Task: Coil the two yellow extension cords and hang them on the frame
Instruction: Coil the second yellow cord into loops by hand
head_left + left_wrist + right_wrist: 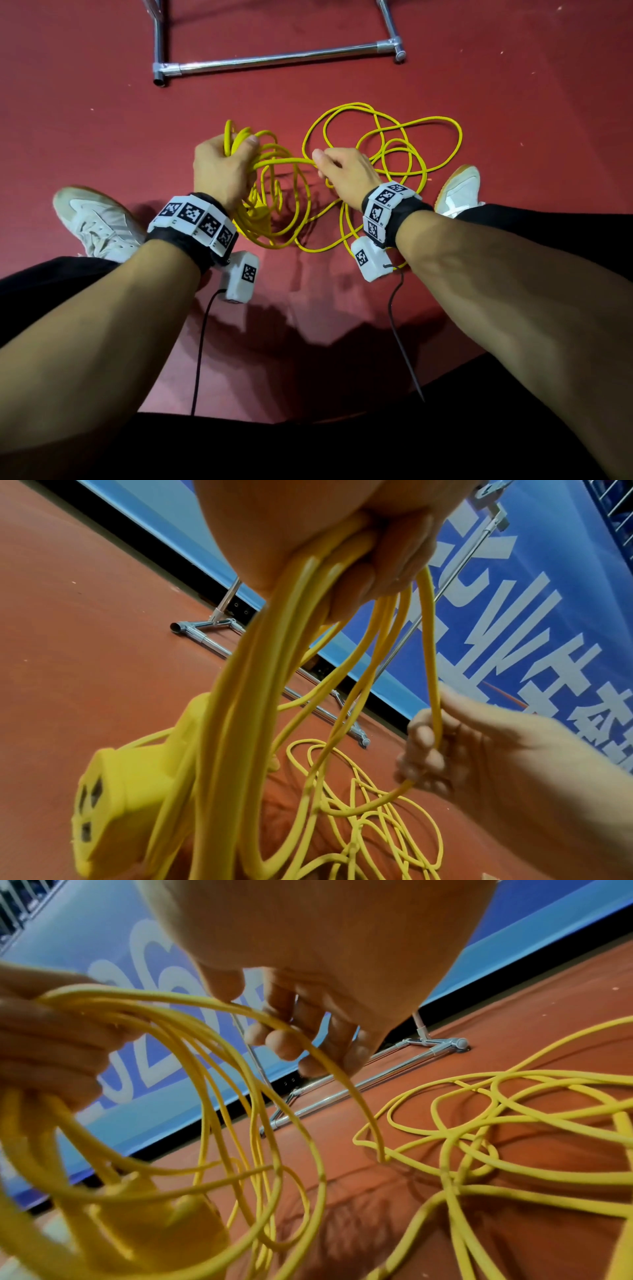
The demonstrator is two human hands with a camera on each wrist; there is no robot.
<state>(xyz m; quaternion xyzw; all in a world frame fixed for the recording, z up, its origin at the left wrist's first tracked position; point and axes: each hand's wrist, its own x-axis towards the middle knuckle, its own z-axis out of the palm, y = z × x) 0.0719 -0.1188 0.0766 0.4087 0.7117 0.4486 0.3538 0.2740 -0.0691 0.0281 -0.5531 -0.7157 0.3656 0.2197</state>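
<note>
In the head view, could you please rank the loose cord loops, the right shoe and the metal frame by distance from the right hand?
1. Loose cord loops: on the floor just beyond the right hand.
2. Right shoe: farther right.
3. Metal frame: farthest, up ahead.

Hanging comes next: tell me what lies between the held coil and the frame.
Nothing visible: bare red floor separates the coil in the left hand from the frame. The uncoiled cord lies to the right, fed by the right hand.

Frame [274, 61] uprights cut off at top edge; socket block [113, 799] blurred.
</note>
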